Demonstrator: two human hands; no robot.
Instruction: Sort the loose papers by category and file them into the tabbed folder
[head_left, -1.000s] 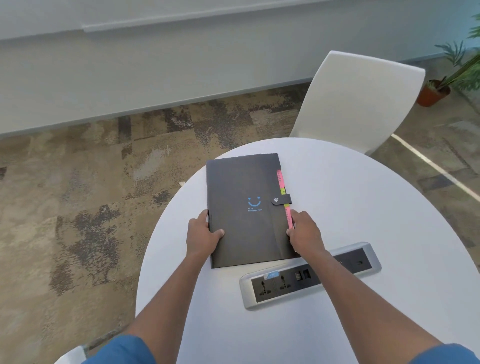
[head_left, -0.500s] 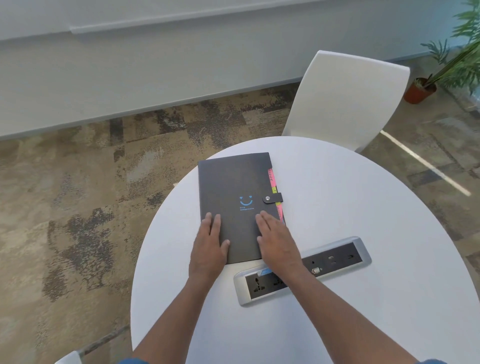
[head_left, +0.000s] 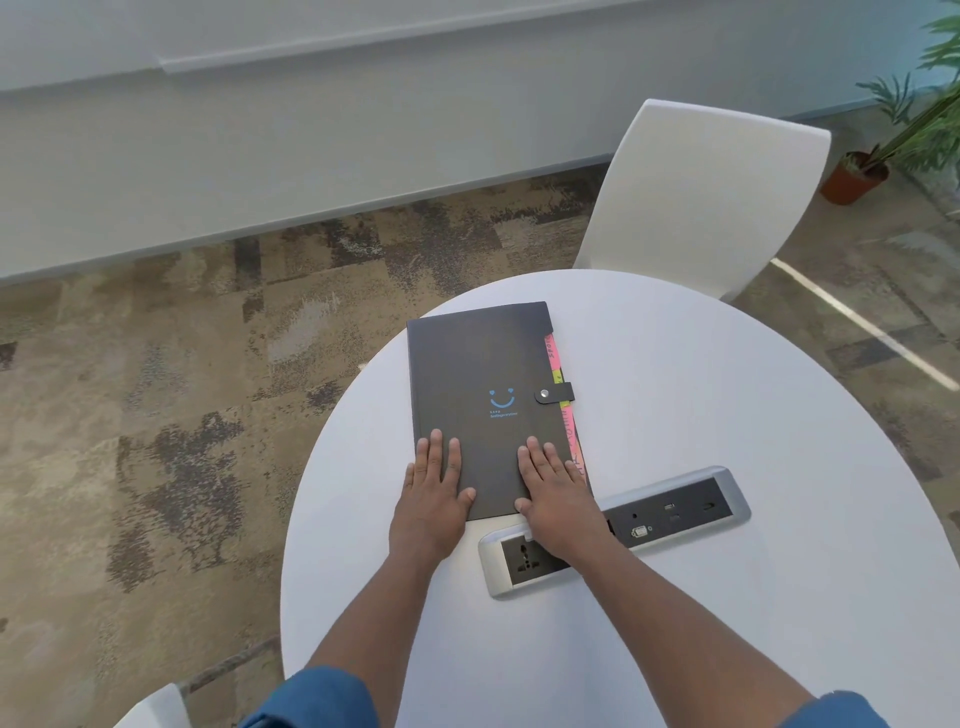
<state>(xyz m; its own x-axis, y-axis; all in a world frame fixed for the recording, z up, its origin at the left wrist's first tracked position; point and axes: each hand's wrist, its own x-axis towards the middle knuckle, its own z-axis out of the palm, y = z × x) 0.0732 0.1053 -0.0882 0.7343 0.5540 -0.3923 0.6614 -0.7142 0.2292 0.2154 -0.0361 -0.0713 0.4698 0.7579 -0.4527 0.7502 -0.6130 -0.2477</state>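
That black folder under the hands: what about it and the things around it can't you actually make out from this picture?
- Head view: the folder is snapped shut, so its cover hides any papers inside.
- The writing on the pink tabs is too small to read.
- The small print under the blue smiley logo is blurred.
- The right hand covers part of the socket strip.
- The potted plant is cut off by the right edge.

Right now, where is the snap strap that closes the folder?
In the head view the snap strap sits midway along the right edge of the dark folder, over the pink tabs, beyond the right hand.
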